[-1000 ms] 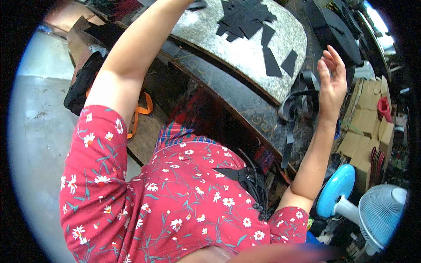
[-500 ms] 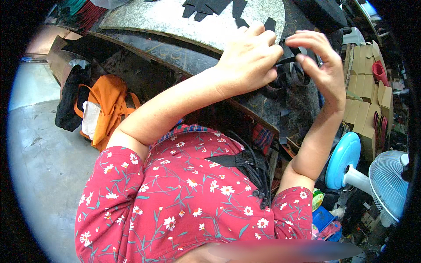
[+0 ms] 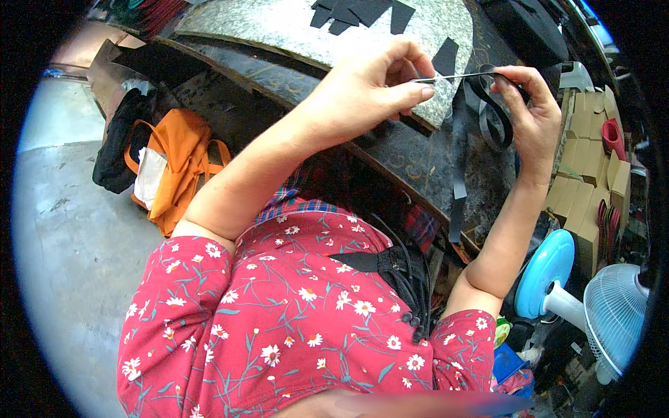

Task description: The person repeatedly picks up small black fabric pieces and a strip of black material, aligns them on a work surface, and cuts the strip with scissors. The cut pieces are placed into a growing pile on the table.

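A narrow black strip [image 3: 460, 76] is pulled straight between my two hands, edge-on to the view. My left hand [image 3: 380, 87] pinches its left end between thumb and forefinger, with the other fingers curled. Thumb and fingers of my right hand [image 3: 531, 111] grip the strip farther along. Beside that hand the rest of the strip hangs in curling loops. Below my left hand lies a pale speckled board [image 3: 272, 28], and several flat black cut pieces [image 3: 446, 54] rest on it. A long dark strip [image 3: 458, 153] trails down over the bench edge.
The dark, worn bench [image 3: 397, 157] runs diagonally under both hands. An orange bag [image 3: 182, 157] and a black bundle sit at the left. On the right are stacked cardboard boxes [image 3: 582, 177] and a fan [image 3: 617, 306] with a blue base [image 3: 547, 273].
My hands, close together before, have moved apart and the strip between them is now taut. My left hand has turned and shifted slightly left and down; the right has moved slightly right.
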Available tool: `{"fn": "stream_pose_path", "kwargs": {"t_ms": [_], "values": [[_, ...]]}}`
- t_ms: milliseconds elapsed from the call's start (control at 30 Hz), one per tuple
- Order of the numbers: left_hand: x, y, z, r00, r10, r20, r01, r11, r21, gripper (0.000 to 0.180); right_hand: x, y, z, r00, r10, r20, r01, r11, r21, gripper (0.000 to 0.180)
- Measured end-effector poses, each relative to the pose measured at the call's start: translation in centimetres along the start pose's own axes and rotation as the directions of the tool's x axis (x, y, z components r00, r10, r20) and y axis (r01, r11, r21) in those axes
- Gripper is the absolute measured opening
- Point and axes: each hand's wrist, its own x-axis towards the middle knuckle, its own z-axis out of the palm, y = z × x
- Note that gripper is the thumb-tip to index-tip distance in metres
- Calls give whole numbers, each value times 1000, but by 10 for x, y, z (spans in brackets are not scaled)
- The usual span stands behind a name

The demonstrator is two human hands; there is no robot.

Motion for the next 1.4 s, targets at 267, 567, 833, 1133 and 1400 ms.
{"fn": "stream_pose_path", "kwargs": {"t_ms": [267, 567, 833, 1133, 1400], "values": [[-6, 1, -15, 995, -86, 45, 90, 991, -102, 25, 4, 0, -1, 987, -35, 154, 66, 977, -201, 19], [-6, -13, -3, 991, 117, -71, -119, 993, -15, 27, 6, -15, 14, 941, -197, -277, 32, 863, -504, 21], [-8, -7, -3, 1000, -7, -10, 4, 959, -283, 31, 0, -34, 47, 874, -395, 283, 464, 850, -248, 30], [-14, -9, -3, 995, -99, 10, 98, 945, -313, 29, -6, -41, 50, 939, -270, 211, 300, 946, -126, 25], [5, -13, -19, 754, 654, -63, -308, 437, 845, 17, -6, -17, 31, 996, 72, -55, -63, 985, 160, 16]]}}
